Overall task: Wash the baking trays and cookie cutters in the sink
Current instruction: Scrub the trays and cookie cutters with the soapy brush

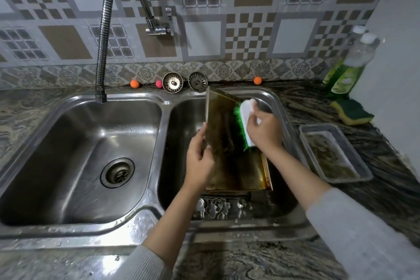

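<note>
Scrubbing stage, right basin of the double sink [159, 107]. Your left hand [200, 157] grasps the left edge of the baking tray [222, 138], fingers curled round the rim, and props it tilted on its lower end inside the basin. Your right hand [263, 129] is wrapped round the white back of the scrub brush [244, 120], whose green bristles press against the tray's browned inner face near its right side.

The cookie cutters [216, 208] lie in a cluster on the basin floor, just below the tray's lower edge. A second tray [334, 152], still soiled and holding murky water, sits on the counter [386, 188] to the right of the sink, near its rim.

Hazards, as judged from this arrangement:
- The tray is held by one edge only. A hard brush stroke against the far side could twist it out of your wet left hand, and it would drop onto the cutters beneath.
- The thin rim under your fingers may be sharp, and a slip along it risks a cut.
- The faucet hose [102, 36] hangs over the left basin, so no water reaches the tray here. Loosened grime may simply smear.
- Your right sleeve [363, 229] passes close to the second tray, and a wide elbow swing could knock it or spill its contents.
</note>
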The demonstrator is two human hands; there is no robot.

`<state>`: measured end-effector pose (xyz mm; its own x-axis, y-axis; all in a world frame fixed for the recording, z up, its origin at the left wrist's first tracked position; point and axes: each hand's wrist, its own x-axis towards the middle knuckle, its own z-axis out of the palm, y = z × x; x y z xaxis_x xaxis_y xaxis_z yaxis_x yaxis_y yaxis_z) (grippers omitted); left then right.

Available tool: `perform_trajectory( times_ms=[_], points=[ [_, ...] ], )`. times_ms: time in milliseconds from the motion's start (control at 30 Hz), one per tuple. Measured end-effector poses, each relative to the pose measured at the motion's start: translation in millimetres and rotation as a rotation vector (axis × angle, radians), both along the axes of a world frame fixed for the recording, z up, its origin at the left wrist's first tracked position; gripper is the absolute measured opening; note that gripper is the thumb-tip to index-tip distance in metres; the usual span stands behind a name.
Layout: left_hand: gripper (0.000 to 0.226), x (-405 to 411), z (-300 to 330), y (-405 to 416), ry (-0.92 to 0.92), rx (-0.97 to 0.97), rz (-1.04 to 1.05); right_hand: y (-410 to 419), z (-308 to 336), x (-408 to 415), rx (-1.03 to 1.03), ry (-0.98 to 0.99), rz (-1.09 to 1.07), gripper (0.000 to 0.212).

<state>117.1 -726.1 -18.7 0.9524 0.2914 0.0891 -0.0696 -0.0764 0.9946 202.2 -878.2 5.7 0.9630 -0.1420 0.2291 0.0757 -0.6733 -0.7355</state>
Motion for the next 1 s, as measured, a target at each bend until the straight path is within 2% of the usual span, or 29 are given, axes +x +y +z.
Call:
perform_trajectory(
  times_ms=[167,267,400,567,700,867,1000],
  points=[
    [0.054,11,0,3,0.050,-0.087,0.099,52,-5,-32,0.045,-0.014,0.131,0.032],
    [0.055,17,-2,20,0.065,-0.134,0.192,47,-24,-71,0.101,0.011,0.259,0.033],
    [0.054,13,-11,31,0.076,-0.096,0.183,3,-23,-45,-0.057,0.037,0.144,0.030],
    [0.054,15,-13,37,0.090,-0.099,0.173,-28,2,-16,0.005,-0.038,0.042,0.038],
    [0.055,20,-21,47,0.112,-0.136,0.196,-48,-6,-10,0.003,-0.028,0.151,0.038],
    [0.054,23,-24,50,0.103,-0.169,0.163,-42,-18,-26,0.171,0.105,0.265,0.038],
    [0.053,25,-22,42,0.106,-0.161,0.136,-30,-13,-38,0.293,0.067,0.292,0.042]
  ],
)
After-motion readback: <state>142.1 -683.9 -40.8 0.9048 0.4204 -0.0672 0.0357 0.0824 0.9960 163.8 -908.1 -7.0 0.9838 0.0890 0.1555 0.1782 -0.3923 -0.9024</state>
